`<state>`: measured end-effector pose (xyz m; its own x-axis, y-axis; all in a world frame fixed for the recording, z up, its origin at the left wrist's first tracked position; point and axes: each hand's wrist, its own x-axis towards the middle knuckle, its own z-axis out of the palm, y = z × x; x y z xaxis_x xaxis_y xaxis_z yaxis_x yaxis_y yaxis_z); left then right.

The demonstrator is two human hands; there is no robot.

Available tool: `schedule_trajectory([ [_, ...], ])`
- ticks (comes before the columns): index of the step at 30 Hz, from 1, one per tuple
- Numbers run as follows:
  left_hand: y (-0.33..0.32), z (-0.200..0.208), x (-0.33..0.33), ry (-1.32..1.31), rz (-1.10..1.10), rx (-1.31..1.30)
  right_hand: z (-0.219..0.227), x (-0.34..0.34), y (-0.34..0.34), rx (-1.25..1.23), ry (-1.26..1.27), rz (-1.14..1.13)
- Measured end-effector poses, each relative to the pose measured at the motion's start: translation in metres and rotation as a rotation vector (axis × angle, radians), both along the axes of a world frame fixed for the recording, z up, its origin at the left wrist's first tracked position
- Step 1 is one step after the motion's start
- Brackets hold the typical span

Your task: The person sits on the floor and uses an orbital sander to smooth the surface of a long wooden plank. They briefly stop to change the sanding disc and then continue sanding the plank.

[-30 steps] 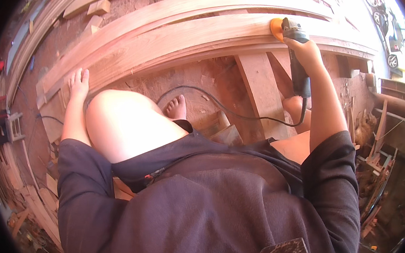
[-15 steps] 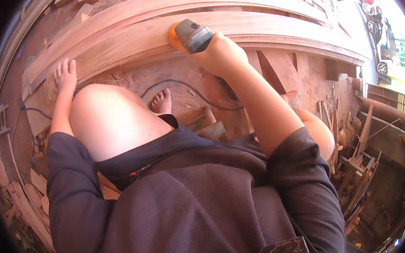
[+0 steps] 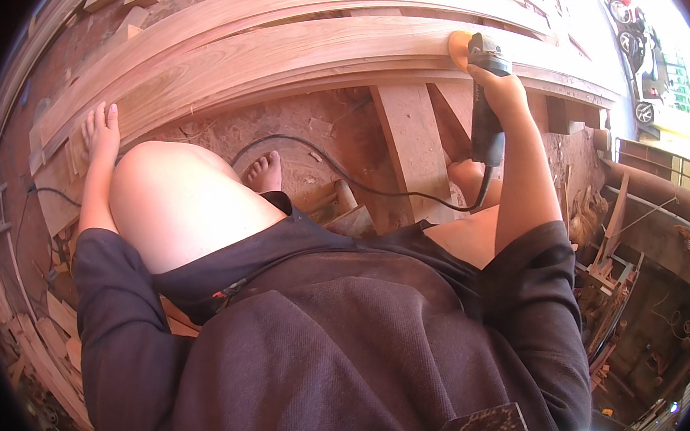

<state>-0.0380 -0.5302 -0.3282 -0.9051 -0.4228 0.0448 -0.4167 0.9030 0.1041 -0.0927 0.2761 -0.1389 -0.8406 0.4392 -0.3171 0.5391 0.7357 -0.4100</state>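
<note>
My right hand (image 3: 506,94) is wrapped round the body of a dark angle grinder (image 3: 487,127). Its round orange disc (image 3: 460,50) rests on the face of a long wooden board (image 3: 300,50), toward the board's right part. From the grinder's rear end a black cord (image 3: 375,190) curves away to the left. At the board's left end lies my left hand (image 3: 101,131), fingers stretched out and holding nothing. That palm's underside is hidden.
A second long board (image 3: 264,7) runs just beyond the first. Wooden supports (image 3: 410,141) stand beneath. Wood offcuts (image 3: 56,352) lie at the left, more scraps (image 3: 604,264) at the right. My bare foot (image 3: 263,173) is near the cord. Parked motorbikes (image 3: 636,55) stand far right.
My right hand has carried the angle grinder a good way to the right along the board, and the cord trails after it. My left hand stays at the board's left end.
</note>
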Motion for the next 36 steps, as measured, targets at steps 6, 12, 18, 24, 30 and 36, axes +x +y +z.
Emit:
schedule_trajectory([
  [6,0.014,-0.003,-0.006,-0.02,0.05,0.019,0.006,0.028,-0.096,0.05,-0.017,0.144],
  [12,0.0,0.008,0.002,-0.026,0.012,0.006,0.021,0.041,-0.203,-0.005,-0.123,0.421],
  [18,0.021,0.016,0.001,-0.063,0.083,0.039,0.021,0.037,-0.175,0.022,-0.149,0.496],
  [24,-0.019,-0.013,0.001,0.051,-0.122,-0.012,0.016,0.03,-0.075,0.072,-0.109,0.216],
  [30,-0.027,-0.014,0.002,0.074,-0.118,-0.035,0.016,0.013,-0.022,0.027,-0.046,0.01],
  [36,-0.006,-0.012,-0.003,0.01,-0.022,-0.011,-0.001,0.014,-0.1,0.041,-0.039,0.141],
])
